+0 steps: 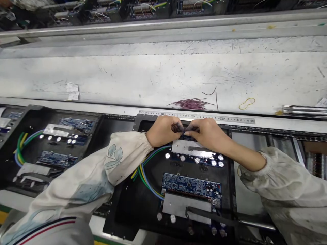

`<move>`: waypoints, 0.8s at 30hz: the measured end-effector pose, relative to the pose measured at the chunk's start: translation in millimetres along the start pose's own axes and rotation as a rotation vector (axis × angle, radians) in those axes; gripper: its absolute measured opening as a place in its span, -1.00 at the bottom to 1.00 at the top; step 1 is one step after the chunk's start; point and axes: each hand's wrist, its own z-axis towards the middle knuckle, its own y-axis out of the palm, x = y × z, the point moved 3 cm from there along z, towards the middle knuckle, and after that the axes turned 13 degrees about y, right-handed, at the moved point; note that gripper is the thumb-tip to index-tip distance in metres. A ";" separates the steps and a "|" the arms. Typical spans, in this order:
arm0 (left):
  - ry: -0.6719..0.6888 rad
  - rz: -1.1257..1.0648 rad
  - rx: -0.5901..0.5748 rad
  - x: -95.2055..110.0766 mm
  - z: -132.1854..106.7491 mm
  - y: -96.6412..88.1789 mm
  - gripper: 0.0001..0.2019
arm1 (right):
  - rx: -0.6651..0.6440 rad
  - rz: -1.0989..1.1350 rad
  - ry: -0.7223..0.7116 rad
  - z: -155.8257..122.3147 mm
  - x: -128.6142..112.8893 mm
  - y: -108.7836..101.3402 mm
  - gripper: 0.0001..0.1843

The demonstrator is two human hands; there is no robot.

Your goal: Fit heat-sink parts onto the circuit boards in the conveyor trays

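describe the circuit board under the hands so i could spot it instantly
Find the ruler strip running along the white bench, then the black fixture tray just below its middle. Of the two blue circuit boards in that tray, take the one nearest the ruler. It alone sits under the left hand and right hand, with a silver plate on it.

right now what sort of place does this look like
Probably a factory electronics assembly line: blue circuit boards sit in black fixtures along the line, beside a long ruler scale and a pile of cut maroon wires.
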 end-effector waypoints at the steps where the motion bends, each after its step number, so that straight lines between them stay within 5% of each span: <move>1: 0.002 -0.001 0.000 -0.2 0.2 -0.1 -0.91 | -0.003 0.007 0.004 -0.2 0.0 0.0 -0.94; 7: 0.002 0.040 -0.043 3.3 4.1 -1.8 -0.88 | 0.000 -0.005 0.014 0.5 -0.7 -1.6 -0.94; 15: -0.066 0.088 -0.137 9.6 11.4 -3.3 -0.79 | -0.212 0.147 -0.098 8.3 2.2 -4.0 -0.93; 24: -0.075 0.065 -0.139 7.7 7.8 -5.7 -0.76 | -0.275 0.062 -0.174 18.5 7.0 -2.5 -0.87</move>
